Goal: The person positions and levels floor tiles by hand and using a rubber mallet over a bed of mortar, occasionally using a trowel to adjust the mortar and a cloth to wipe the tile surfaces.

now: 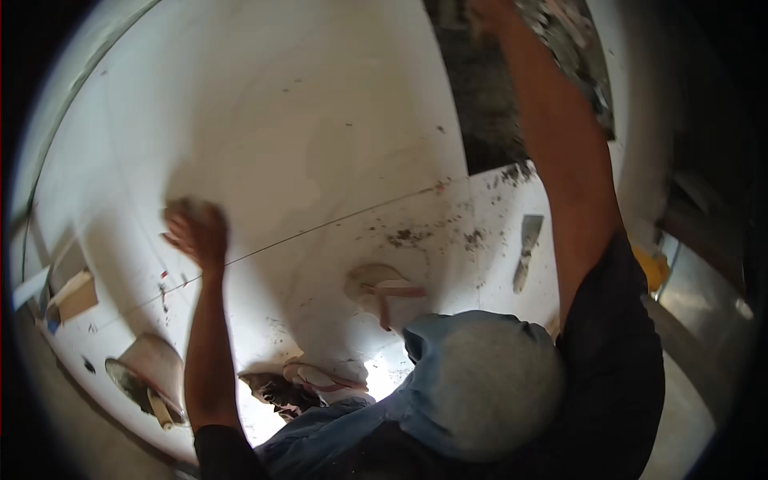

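My left hand [198, 230] rests on a large white floor tile [320, 96], its fingers spread and slightly blurred, holding nothing that I can see. Far off at the top edge, my right hand [490, 14] reaches over a dark, untiled patch of floor [480, 96] with rough grey material along its right side. That hand is blurred and partly cut off, so its fingers cannot be made out. Closer in, below my right forearm, a scraper [528, 252] with a flat metal blade and a stained handle lies on the tiles.
Dark crumbs [412, 238] are scattered near the tile joint. Flip-flops [380, 288] sit near my blue-clad knee [496, 384], one beside dark cloth [280, 392]. At left stand a bucket-like container [148, 368] with a wooden-handled tool and a cardboard box [76, 298]. Something yellow [652, 268] lies right.
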A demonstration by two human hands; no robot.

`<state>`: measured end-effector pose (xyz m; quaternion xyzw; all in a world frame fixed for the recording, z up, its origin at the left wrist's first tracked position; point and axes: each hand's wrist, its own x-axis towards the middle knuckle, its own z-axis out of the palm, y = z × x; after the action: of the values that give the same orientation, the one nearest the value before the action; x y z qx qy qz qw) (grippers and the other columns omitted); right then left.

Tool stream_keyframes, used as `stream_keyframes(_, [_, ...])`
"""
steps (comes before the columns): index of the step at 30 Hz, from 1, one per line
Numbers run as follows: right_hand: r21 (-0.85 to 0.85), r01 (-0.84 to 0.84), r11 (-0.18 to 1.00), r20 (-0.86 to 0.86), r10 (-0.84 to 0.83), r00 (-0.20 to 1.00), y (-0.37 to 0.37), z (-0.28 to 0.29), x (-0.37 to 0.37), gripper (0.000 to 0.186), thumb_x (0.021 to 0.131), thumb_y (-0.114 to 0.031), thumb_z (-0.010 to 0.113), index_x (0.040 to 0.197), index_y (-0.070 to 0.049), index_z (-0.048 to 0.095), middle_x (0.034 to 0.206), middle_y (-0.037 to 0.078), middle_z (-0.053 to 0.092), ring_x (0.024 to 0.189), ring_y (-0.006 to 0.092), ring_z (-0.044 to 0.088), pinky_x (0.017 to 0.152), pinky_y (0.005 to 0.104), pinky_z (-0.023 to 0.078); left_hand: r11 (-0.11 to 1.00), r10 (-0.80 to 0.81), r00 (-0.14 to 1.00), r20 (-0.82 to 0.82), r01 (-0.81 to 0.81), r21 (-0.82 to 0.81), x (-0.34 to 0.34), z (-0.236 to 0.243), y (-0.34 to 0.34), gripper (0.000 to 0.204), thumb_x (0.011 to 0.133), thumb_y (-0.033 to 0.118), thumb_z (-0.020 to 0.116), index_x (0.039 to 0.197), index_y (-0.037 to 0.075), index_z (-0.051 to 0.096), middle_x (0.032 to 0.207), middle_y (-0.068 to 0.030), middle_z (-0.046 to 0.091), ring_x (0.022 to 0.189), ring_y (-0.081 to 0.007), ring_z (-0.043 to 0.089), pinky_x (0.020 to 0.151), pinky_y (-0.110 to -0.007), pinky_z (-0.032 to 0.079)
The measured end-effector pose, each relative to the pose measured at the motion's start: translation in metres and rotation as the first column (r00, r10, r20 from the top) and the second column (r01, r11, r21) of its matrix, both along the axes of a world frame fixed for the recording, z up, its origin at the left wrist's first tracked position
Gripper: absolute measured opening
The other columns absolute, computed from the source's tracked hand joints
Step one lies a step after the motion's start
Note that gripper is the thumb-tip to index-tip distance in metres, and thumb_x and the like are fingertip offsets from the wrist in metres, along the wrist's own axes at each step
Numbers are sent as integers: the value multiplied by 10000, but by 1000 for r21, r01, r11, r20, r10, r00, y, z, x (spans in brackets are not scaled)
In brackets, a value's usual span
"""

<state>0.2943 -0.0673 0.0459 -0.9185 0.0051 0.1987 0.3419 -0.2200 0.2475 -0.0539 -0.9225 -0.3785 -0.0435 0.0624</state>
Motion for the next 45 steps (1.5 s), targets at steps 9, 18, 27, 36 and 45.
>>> stream_keyframes(9, [78,88,993,-66,-83,994,-58,28,-17,513,990,-338,469,1375,-7,393,619,75,488,502,168,406,504,363,392,917,394,918,-28,-395,-44,58,9,83,764,864,704,323,1476,250,267,1514,-118,235,1362,-314,228,1053,-536,186])
stream_keyframes(18, [11,37,999,28,-38,999,-133,18,-33,406,949,-379,538,1162,-86,355,686,76,543,471,132,439,459,383,402,937,345,938,-23,-346,-54,39,1,93,752,882,690,289,1480,235,264,1505,-83,258,1368,-287,228,1063,-513,188])
stream_keyframes(27, [67,387,919,-355,-341,871,-141,61,-264,434,946,-402,531,1175,-34,511,562,-13,466,415,77,444,371,257,381,941,327,945,21,-324,-93,40,5,89,742,896,669,273,1495,235,222,1560,-102,154,1428,-303,137,1116,-546,100])
stream_keyframes(36, [56,356,933,-334,-318,887,-155,70,-261,385,949,-398,529,1176,-87,543,542,-32,426,399,76,403,363,262,350,966,250,965,82,-242,-95,21,-3,86,719,925,615,283,1504,199,190,1562,-151,125,1438,-346,92,1132,-553,46])
stream_keyframes(45, [152,440,885,-327,-376,867,-148,39,-265,337,961,-399,507,1045,-72,502,578,-17,405,419,80,382,368,262,352,982,-30,999,32,36,-186,-11,33,-49,717,938,460,384,1508,105,133,1558,-203,63,1439,-380,17,1135,-545,-29])
